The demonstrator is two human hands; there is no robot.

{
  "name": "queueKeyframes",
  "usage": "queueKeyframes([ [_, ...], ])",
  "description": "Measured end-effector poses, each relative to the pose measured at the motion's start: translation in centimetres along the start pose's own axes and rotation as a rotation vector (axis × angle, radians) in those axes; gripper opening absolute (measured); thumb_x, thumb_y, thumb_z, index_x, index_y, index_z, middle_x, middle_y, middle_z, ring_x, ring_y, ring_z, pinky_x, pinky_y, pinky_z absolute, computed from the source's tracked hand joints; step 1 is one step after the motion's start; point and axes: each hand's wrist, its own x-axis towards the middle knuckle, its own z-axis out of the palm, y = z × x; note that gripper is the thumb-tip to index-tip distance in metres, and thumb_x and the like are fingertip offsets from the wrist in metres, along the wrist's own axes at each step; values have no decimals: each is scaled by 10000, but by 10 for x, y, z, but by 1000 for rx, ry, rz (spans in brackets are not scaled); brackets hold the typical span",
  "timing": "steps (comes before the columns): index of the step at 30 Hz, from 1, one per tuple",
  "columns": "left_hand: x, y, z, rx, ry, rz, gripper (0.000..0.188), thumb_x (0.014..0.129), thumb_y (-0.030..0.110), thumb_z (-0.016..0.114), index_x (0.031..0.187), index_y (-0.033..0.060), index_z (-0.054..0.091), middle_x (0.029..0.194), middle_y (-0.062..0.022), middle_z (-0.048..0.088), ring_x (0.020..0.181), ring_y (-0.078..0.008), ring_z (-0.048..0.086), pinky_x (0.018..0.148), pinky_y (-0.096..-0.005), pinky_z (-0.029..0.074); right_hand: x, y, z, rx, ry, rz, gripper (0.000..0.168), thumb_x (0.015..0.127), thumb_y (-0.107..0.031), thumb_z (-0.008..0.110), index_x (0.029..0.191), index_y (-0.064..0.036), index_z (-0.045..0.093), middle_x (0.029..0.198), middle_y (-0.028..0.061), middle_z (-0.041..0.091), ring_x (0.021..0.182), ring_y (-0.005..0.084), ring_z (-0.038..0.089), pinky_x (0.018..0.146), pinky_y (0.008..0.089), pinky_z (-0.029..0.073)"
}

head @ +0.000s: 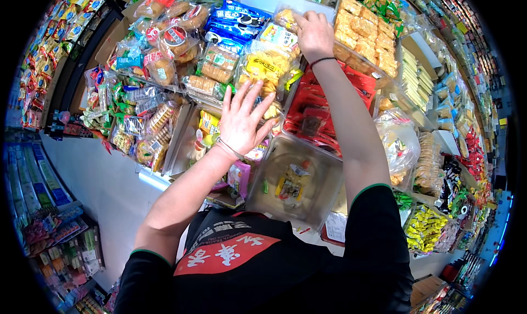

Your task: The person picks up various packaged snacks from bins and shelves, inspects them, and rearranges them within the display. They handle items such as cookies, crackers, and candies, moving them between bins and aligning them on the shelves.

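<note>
My left hand [243, 124] lies with its fingers spread over the near edge of a heap of packaged snacks, close to a clear bag of yellow snacks with a yellow label [265, 65]. My right hand [315, 32] reaches to the back, its fingers bent at a small clear pack of golden snacks [287, 20]; whether they grip it I cannot tell. Blue snack packets [236, 20] lie left of the right hand. Just right of that hand stands a bin of golden wrapped pastries [358, 30]. Red packets [306, 108] fill a bin below the right forearm.
A clear plastic bin [263, 186] with a few small packets stands nearest my body. Round packaged cakes [175, 36] are piled at the left. A knotted clear plastic bag [397, 137] sits right of my forearm. Shelves of snacks line both sides, and pale floor [103, 170] shows at the left.
</note>
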Motion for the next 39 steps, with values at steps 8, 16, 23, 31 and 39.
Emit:
queueKeyframes([
  [8,7,-43,18,72,-42,46,518,924,342,625,1424,248,529,1550,-102,371,1421,-353,334,1160,-561,250,3,2,19,227,47,58,514,881,-145,653,1376,-105,519,1454,204,419,1329,411,399,1105,465,391],
  [16,-46,-47,-12,-117,102,-171,752,881,434,689,1512,146,397,1553,-168,338,1432,-385,309,1182,-546,212,-49,-29,-31,353,246,48,428,870,-207,701,1242,-18,604,1357,223,527,1262,384,487,1075,477,389],
  [23,-192,-47,-41,-380,107,-551,278,885,47,624,1160,46,661,1271,-180,588,1157,-367,578,991,-418,456,-166,-153,-96,1097,-320,-127,122,792,8,702,878,-68,661,883,102,662,799,272,640,704,358,514],
  [31,-263,-14,-51,-384,12,-748,298,847,33,634,1143,47,671,1263,-169,591,1151,-365,576,991,-417,461,-206,-207,-32,476,-844,78,543,845,-206,714,1310,-10,513,1238,194,539,1160,368,530,969,435,477],
  [39,-279,-12,-46,-400,-83,-706,245,876,76,630,1117,52,673,1220,-162,624,1106,-359,598,965,-437,467,-167,-275,47,551,-1018,37,455,862,-181,699,1247,0,540,1214,192,618,1218,353,558,962,440,499],
])
